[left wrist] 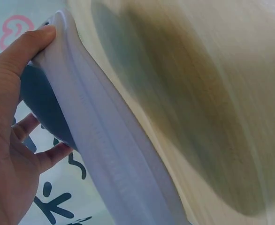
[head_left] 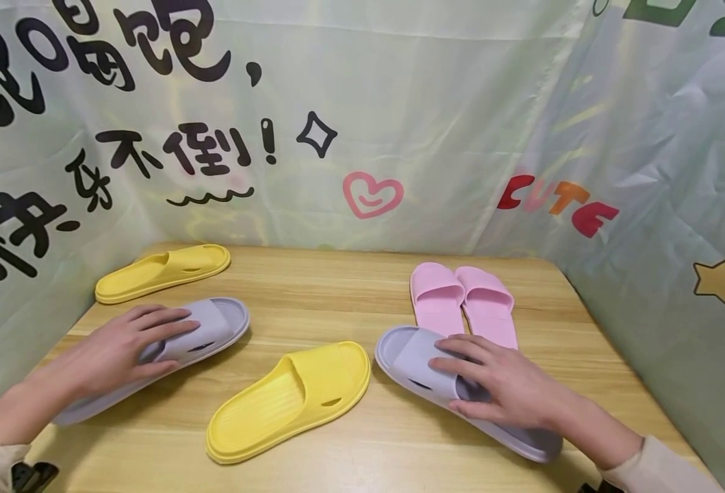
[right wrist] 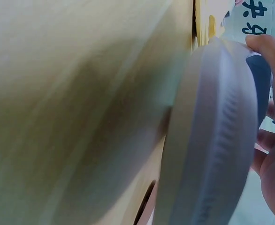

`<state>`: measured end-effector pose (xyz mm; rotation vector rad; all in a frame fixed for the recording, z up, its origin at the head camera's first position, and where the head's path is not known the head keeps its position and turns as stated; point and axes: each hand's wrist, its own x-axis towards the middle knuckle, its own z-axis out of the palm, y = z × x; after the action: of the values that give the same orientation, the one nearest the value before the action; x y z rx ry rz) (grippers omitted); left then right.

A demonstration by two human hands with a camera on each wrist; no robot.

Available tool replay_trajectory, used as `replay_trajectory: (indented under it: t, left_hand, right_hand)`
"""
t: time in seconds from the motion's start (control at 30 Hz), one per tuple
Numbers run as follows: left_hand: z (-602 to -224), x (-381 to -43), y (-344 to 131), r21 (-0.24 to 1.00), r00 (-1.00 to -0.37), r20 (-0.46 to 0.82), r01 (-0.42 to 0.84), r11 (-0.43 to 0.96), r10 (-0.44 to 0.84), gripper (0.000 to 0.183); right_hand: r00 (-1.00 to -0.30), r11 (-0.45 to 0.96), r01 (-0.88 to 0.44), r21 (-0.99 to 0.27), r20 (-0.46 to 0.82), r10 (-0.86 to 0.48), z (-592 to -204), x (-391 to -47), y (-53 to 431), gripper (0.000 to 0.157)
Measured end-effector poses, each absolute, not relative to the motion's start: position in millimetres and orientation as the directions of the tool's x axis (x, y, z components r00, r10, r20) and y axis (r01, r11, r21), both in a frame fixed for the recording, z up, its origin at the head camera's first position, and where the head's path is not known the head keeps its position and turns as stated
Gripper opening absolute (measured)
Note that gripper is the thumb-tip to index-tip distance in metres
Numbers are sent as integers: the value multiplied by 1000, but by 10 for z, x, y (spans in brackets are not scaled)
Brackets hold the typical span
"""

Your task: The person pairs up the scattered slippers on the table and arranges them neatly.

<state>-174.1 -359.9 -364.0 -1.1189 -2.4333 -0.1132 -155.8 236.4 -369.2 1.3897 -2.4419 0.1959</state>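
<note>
Two of each color, counted on a wooden table (head_left: 331, 294): your left hand (head_left: 131, 346) grips the first lavender slipper (head_left: 217, 322), left of the near yellow slipper (head_left: 291, 397), thumb at its side and fingers spread over the strap. Your right hand (head_left: 504, 383) holds the second lavender slipper (head_left: 414, 359), right of that yellow slipper, in the same manner. The far yellow slipper (head_left: 165, 270) lies behind and left of it; two pink slippers (head_left: 437, 282) sit side by side, behind and right. Beyond it hangs a printed cloth (head_left: 448, 137) reading "CUTE" and "不倒!", with one pink heart (head_left: 348, 195) and one yellow star (head_left: 724, 282) visible.
</note>
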Motion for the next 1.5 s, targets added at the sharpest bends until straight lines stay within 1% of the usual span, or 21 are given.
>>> replay_trajectory:
  t: [0.2,0.37,0.5,0.67,0.9,1.1,1.33,1.4,1.5]
  left_hand:
    - [-3622,-1779,-3540,-120,-572,440,726,677,692,67]
    - [-3603,-1798,-3470,-119,-597,434,704,700,674,70]
    - [-3579,-1815,-3405,-110,-614,431,692,714,661,70]
    - [-3560,-1847,-3340,-98,-611,428,701,707,666,68]
    - [-3550,-1889,-3259,-86,-630,414,691,717,657,67]
    - [-3498,-1892,-3173,-66,-656,400,677,733,641,66]
    - [-3487,-1947,-3088,-68,-649,414,677,733,638,65]
    - [-3488,-1953,-3066,-57,-660,413,669,741,628,64]
    - [-3488,-1953,-3023,-31,-694,401,642,766,598,63]
  right_hand:
    - [-482,533,-845,47,368,-795,-3675,-1599,2327,57]
    - [-489,552,-832,51,402,-774,-3666,-1637,2298,56]
    - [-518,580,-814,35,407,-752,-3650,-1650,2268,56]
    - [-563,621,-784,18,403,-722,-3628,-1664,2219,57]
    - [-581,642,-767,11,412,-702,-3616,-1703,2177,56]
    - [-624,676,-736,-10,396,-674,-3595,-1721,2143,58]
    - [-655,705,-708,-36,405,-638,-3588,-1774,2071,58]
    - [-663,713,-700,-43,412,-625,-3592,-1791,2047,58]
    - [-677,728,-683,-57,425,-601,-3605,-1817,2009,58]
